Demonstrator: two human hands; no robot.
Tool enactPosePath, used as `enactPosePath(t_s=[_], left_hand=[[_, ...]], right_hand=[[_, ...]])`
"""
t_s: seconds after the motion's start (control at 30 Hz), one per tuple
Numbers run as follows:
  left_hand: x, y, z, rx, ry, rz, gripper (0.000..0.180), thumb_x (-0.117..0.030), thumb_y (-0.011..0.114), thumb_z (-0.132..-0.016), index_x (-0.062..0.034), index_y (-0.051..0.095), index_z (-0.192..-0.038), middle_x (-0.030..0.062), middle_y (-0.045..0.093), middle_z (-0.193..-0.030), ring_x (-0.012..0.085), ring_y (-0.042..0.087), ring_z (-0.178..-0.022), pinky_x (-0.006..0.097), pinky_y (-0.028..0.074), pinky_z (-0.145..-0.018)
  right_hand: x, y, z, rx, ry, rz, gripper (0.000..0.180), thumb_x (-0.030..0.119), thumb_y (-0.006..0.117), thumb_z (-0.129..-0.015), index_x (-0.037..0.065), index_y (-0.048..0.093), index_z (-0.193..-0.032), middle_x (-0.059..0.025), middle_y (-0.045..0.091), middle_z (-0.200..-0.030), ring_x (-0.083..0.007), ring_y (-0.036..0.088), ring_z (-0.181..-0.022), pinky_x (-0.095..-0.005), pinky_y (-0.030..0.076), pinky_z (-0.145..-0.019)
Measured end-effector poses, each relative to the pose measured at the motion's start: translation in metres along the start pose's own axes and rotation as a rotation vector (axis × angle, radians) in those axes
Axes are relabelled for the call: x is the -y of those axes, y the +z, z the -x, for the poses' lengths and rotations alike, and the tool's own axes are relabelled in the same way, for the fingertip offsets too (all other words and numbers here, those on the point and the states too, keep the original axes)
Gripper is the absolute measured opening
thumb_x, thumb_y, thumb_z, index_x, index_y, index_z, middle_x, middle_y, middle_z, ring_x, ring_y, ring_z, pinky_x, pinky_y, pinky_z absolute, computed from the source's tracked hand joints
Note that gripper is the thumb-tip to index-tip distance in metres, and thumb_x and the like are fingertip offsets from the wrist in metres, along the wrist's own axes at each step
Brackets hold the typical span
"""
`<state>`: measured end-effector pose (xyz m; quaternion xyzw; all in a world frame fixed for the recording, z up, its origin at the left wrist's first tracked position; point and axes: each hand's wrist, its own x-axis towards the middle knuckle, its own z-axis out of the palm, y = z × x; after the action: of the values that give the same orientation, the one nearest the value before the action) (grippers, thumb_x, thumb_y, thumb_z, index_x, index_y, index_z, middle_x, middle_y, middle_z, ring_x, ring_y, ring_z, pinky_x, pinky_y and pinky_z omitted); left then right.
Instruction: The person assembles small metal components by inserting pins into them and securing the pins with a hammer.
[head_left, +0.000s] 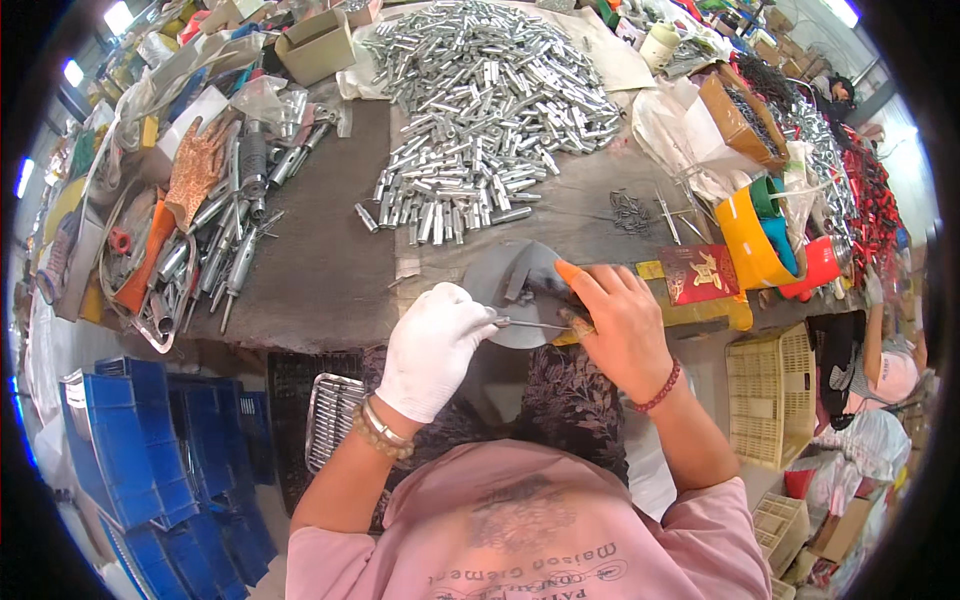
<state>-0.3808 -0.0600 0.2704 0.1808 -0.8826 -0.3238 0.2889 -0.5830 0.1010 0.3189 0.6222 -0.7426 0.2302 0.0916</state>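
Note:
My left hand (432, 350), in a white glove, is closed in a pinch around a thin metal rod (530, 324). The rod's tip points right, toward my right thumb. My right hand (622, 325) is bare, with orange covering on the index fingertip. Its fingers curl at the right edge of a round grey disc (488, 275), and what they hold, if anything, is hidden. Dark pieces (528, 275) lie on the disc, partly in shadow. Beyond it spreads a large heap of silver metal tubes (480, 100) on the dark worktable (325, 230).
At left lie metal tools (240, 260) and an orange glove (200, 165). To the right are a red booklet (697, 274), small dark pins (629, 210), a yellow container (755, 235) and a red bottle (822, 262). Blue crates (135, 440) stand lower left; another person (890, 370) is far right.

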Motion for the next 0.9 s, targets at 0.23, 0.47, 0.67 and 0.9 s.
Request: enactPosePath(t_s=[0.23, 0.47, 0.67, 0.9], left_hand=[[0.004, 0.004, 0.000, 0.016, 0.012, -0.055, 0.021, -0.007, 0.088, -0.083, -0.0090, 0.080, -0.103, 0.0100, 0.068, -0.093, 0.0319, 0.069, -0.092, 0.043, 0.056, -0.083], [0.003, 0.001, -0.003, 0.019, 0.043, -0.036, 0.022, -0.007, 0.088, -0.083, -0.0071, 0.080, -0.104, 0.0104, 0.069, -0.094, 0.0322, 0.068, -0.092, 0.043, 0.056, -0.082], [0.005, 0.000, -0.001, 0.045, 0.012, 0.006, 0.025, -0.002, 0.089, -0.081, -0.0059, 0.080, -0.104, 0.0100, 0.068, -0.096, 0.0307, 0.068, -0.092, 0.041, 0.056, -0.083], [0.006, -0.001, 0.000, 0.043, -0.049, 0.144, 0.022, 0.000, 0.088, -0.083, -0.0046, 0.080, -0.102, 0.0082, 0.066, -0.094, 0.0284, 0.067, -0.091, 0.039, 0.055, -0.082]], right_hand=[[0.000, -0.010, 0.027, 0.060, 0.145, -0.213, 0.059, -0.002, 0.074, -0.086, 0.014, 0.072, -0.142, -0.0108, 0.064, -0.107, -0.0326, 0.071, -0.093, -0.0472, 0.059, -0.079], [0.009, -0.011, 0.043, -0.032, -0.038, -0.207, 0.068, -0.005, 0.068, -0.087, 0.022, 0.073, -0.149, -0.0088, 0.060, -0.100, -0.0272, 0.069, -0.077, -0.0404, 0.059, -0.066], [0.000, -0.008, 0.034, 0.048, 0.039, -0.318, 0.068, -0.004, 0.067, -0.088, 0.022, 0.072, -0.151, -0.0102, 0.060, -0.100, -0.0308, 0.066, -0.074, -0.0399, 0.058, -0.067], [-0.012, 0.005, 0.011, 0.013, -0.042, -0.078, 0.054, 0.000, 0.077, -0.083, 0.015, 0.076, -0.136, -0.0096, 0.061, -0.105, -0.0335, 0.065, -0.109, -0.0468, 0.054, -0.092]])
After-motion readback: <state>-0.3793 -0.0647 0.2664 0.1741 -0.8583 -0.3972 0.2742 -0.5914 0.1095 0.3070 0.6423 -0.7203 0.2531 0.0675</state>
